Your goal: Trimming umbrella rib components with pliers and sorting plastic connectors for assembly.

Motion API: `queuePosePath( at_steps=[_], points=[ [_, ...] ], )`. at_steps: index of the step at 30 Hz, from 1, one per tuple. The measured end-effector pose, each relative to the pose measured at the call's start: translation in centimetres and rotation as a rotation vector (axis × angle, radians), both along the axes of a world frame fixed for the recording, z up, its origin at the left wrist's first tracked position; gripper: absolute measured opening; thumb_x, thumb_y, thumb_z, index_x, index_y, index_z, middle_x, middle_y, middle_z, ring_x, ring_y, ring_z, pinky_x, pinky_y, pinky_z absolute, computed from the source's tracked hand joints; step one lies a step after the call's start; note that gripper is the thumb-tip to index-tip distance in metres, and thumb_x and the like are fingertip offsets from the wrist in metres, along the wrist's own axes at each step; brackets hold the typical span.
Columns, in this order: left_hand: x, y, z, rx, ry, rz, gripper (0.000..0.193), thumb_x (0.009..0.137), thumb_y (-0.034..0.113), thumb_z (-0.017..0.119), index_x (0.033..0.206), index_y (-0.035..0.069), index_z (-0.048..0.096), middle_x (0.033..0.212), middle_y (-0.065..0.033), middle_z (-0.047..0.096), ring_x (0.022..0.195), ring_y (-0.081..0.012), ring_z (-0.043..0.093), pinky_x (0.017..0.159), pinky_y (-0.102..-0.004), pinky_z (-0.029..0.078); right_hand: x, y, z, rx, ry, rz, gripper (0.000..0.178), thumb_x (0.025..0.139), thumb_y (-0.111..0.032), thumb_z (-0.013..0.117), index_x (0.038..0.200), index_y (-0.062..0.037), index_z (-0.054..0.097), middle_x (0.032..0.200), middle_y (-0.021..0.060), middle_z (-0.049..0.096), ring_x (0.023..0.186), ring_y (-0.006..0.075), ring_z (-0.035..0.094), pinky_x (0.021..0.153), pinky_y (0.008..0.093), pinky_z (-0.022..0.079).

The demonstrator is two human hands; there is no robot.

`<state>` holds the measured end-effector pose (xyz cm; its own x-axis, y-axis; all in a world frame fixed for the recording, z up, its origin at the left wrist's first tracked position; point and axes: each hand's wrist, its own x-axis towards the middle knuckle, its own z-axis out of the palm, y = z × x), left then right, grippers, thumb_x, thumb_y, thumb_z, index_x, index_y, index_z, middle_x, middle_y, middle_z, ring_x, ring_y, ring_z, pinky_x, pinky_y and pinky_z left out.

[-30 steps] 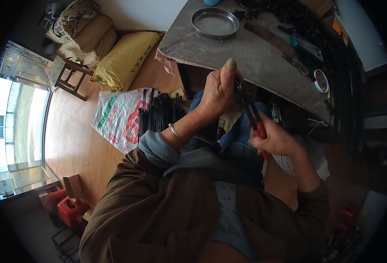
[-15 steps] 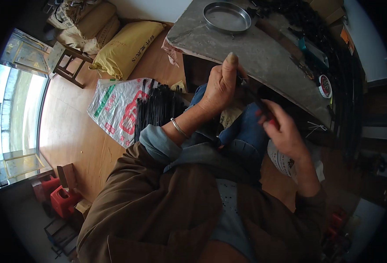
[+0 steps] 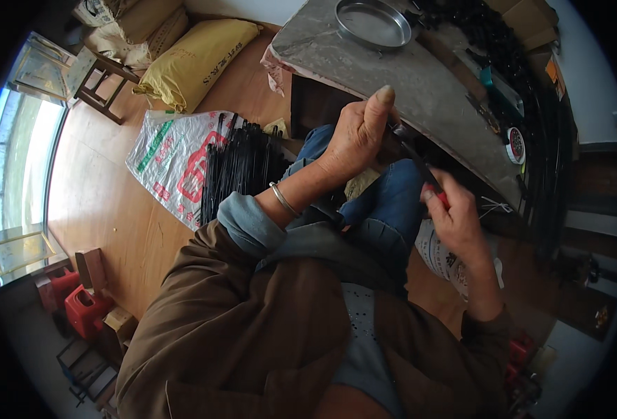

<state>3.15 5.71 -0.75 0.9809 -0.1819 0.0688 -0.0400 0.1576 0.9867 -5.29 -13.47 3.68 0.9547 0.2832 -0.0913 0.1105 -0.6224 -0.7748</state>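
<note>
My left hand (image 3: pixel 354 136), a silvery bracelet on its wrist, is closed with the thumb standing up. Whatever lies in its fist is mostly hidden; only a small shiny bit shows at the fist's right side. My right hand (image 3: pixel 456 218) is wrapped round the red handle (image 3: pixel 440 197) of a tool with a long dark shaft (image 3: pixel 414 158). The shaft slants up toward my left fist, and its tip meets the shiny bit there. Both hands are above my knees, just in front of the table's edge.
A grey-topped table (image 3: pixel 322 49) carries a round metal tray (image 3: pixel 373 25), a pile of black parts (image 3: pixel 472 24), a green box (image 3: pixel 498 91) and a small round container (image 3: pixel 515 145). Left of my legs, thin black rods (image 3: pixel 242 167) lie on a white plastic bag (image 3: pixel 162 164). A yellow sack (image 3: pixel 197 63) lies behind.
The view has shifted slightly. My right hand and the red-handled tool, blurred before, show more sharply now; the hand sits a little lower in the picture. My left hand keeps its closed hold.
</note>
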Motion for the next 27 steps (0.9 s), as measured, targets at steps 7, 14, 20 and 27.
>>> queuePosePath(
  at_steps=[7,14,20,27],
  points=[
    [-0.3,0.2,0.1,-0.066,-0.033,-0.050,0.071,0.097,0.057,0.024,0.072,0.001,0.060,0.061,-0.0021,0.052,0.056,-0.0085,0.047,0.054,-0.0229,0.039,-2.4,2.2,-0.8,0.797,0.723,-0.068,0.022,0.098,-0.017,0.047,0.110,0.0018,0.051,0.075,0.0048,0.053,0.057,0.0097,0.050,0.051,0.0244,0.044],
    [-0.2,0.9,1.1,-0.050,0.088,-0.173,0.073,0.096,0.060,0.021,0.074,0.002,0.059,0.061,-0.0022,0.052,0.055,-0.0084,0.048,0.052,-0.0233,0.039,-1.6,2.0,1.3,0.684,0.677,-0.079,0.032,0.097,-0.016,0.047,0.121,0.0052,0.050,0.080,0.0073,0.057,0.062,0.0122,0.056,0.059,0.0248,0.049],
    [0.0,0.8,0.9,-0.041,0.014,-0.217,0.074,0.095,0.061,0.020,0.073,0.002,0.058,0.059,-0.0021,0.051,0.052,-0.0092,0.047,0.048,-0.0234,0.038,-1.4,1.0,1.2,0.721,0.803,-0.042,0.035,0.098,-0.021,0.047,0.121,0.0055,0.049,0.078,0.0057,0.055,0.061,0.0119,0.055,0.060,0.0257,0.049],
    [-0.3,0.9,1.3,-0.037,0.113,-0.334,0.075,0.095,0.062,0.019,0.072,0.002,0.057,0.058,-0.0026,0.050,0.051,-0.0096,0.046,0.048,-0.0235,0.037,-1.9,2.2,-0.8,0.850,0.947,0.005,0.048,0.097,-0.043,0.043,0.100,0.0032,0.055,0.063,-0.0006,0.044,0.051,0.0075,0.043,0.049,0.0246,0.040]
  ],
)
